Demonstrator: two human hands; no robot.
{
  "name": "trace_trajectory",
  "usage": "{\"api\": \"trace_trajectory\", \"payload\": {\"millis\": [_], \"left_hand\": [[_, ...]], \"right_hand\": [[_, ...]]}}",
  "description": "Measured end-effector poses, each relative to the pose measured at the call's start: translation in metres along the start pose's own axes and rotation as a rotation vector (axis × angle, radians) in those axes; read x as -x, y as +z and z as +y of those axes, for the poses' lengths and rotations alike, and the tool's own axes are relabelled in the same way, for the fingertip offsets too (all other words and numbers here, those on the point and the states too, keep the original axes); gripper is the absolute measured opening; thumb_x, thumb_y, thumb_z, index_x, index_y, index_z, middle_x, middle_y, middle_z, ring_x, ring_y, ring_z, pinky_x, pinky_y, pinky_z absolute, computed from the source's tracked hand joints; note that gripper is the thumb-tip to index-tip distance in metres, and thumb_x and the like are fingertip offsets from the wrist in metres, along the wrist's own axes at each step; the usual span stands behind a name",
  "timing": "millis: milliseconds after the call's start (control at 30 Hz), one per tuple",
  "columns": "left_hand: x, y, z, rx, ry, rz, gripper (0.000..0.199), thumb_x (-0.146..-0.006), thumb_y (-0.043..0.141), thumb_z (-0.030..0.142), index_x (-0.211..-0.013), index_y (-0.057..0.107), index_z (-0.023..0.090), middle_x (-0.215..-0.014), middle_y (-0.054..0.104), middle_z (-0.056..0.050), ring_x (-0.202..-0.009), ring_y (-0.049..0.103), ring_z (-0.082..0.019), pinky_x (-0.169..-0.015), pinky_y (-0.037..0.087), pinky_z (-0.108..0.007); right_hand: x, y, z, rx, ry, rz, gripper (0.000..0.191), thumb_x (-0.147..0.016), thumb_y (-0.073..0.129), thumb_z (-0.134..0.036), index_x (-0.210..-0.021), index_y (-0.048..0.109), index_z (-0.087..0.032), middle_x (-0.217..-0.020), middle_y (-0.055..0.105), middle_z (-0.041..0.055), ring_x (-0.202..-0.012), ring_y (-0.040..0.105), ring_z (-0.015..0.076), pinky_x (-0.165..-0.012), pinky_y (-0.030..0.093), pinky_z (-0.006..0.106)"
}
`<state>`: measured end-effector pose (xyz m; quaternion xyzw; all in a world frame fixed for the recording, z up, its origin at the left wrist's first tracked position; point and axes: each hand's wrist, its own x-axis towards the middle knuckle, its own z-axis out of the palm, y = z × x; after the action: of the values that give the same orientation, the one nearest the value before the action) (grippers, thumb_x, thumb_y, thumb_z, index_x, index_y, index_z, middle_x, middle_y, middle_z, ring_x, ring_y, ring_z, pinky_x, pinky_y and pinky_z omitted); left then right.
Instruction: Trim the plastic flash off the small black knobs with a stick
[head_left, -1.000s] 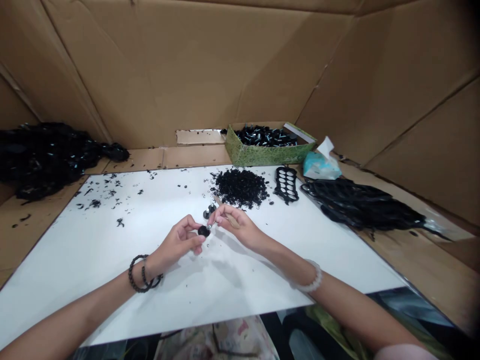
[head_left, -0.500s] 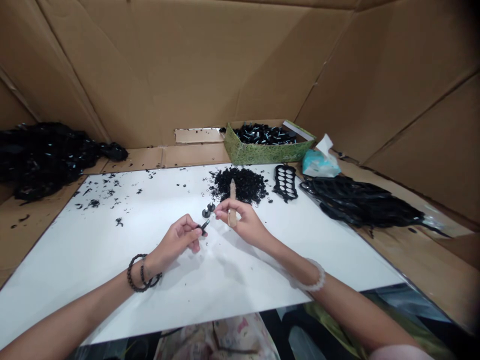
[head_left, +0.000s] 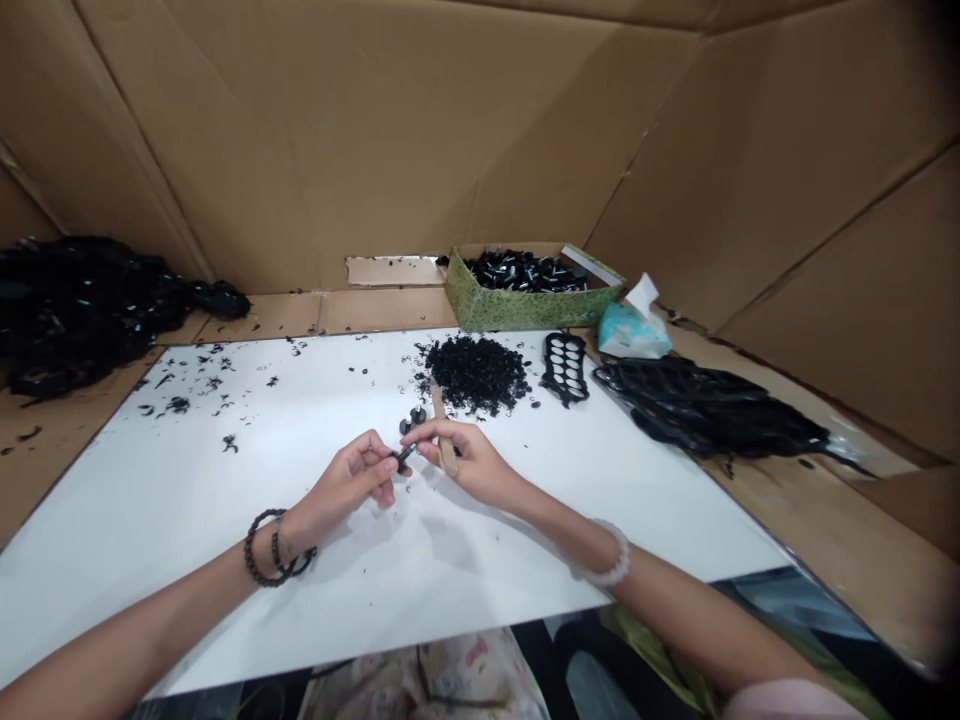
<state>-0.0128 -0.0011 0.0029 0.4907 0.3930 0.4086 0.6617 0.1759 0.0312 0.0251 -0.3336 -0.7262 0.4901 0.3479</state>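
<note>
My left hand pinches a small black plastic part with a thin metal shank between thumb and fingers. My right hand grips a wooden-handled tool, and its fingertips reach the part. The tool's tip is hidden behind my fingers. Just beyond my hands, a few similar black parts stand on the white board.
A heap of black plastic scraps lies on the board. Behind it stands a green box of black parts. A black moulded runner, a tissue pack and tangled black runners lie around. Cardboard walls enclose the area.
My right hand has moved left, closer to the part in my left hand. The wooden handle has swung from upright to slanting away. The whole view has shifted slightly.
</note>
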Motion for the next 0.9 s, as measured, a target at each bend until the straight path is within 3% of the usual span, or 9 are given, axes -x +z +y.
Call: {"api": "trace_trajectory", "payload": {"millis": [167,400,600,767,900], "left_hand": [[0.0019,0.0007,0.0011,0.012,0.003,-0.002,0.027,-0.077,0.061,0.038,-0.079,0.043,0.018,-0.068,0.064,0.0,-0.051,0.055,-0.008,-0.053,0.044,-0.021],[0.001,0.0029,0.0028,0.016,-0.004,0.015,0.03,-0.076,0.062,0.04,-0.079,0.043,0.017,-0.071,0.064,-0.001,-0.05,0.054,-0.007,-0.052,0.043,-0.02],[0.0013,0.0028,-0.0001,-0.071,0.043,0.087,0.026,-0.079,0.059,0.037,-0.08,0.041,0.019,-0.059,0.059,0.003,-0.052,0.053,-0.007,-0.053,0.04,-0.019],[0.005,0.0046,-0.001,-0.183,0.054,0.056,0.024,-0.079,0.059,0.035,-0.085,0.041,0.02,-0.071,0.057,0.002,-0.069,0.06,-0.012,-0.057,0.043,-0.021],[0.005,0.0046,-0.0013,-0.175,0.066,-0.002,0.024,-0.079,0.059,0.034,-0.085,0.041,0.02,-0.081,0.052,0.001,-0.074,0.06,-0.013,-0.058,0.044,-0.023]], "right_hand": [[0.0005,0.0008,0.0001,-0.002,0.052,0.05,0.02,-0.08,0.056,-0.034,-0.088,0.061,-0.017,-0.085,0.062,0.0039,-0.079,0.058,0.0154,-0.073,0.044,0.028],[0.001,0.0013,0.0037,-0.038,0.074,0.017,0.02,-0.082,0.054,-0.038,-0.081,0.052,-0.018,-0.077,0.06,0.0021,-0.074,0.057,0.0147,-0.07,0.044,0.029],[0.0023,0.0007,0.0008,0.028,0.061,0.002,0.023,-0.084,0.05,-0.04,-0.078,0.051,-0.018,-0.075,0.059,0.0016,-0.072,0.052,0.0136,-0.069,0.04,0.028],[-0.0002,0.0014,0.001,-0.157,0.058,0.107,0.028,-0.081,0.054,-0.046,-0.077,0.05,-0.019,-0.068,0.054,-0.001,-0.067,0.05,0.012,-0.066,0.039,0.026],[-0.0017,0.0023,0.0016,-0.286,0.037,0.148,0.03,-0.076,0.06,-0.047,-0.075,0.052,-0.019,-0.078,0.057,0.0018,-0.073,0.05,0.0125,-0.065,0.037,0.025]]}}
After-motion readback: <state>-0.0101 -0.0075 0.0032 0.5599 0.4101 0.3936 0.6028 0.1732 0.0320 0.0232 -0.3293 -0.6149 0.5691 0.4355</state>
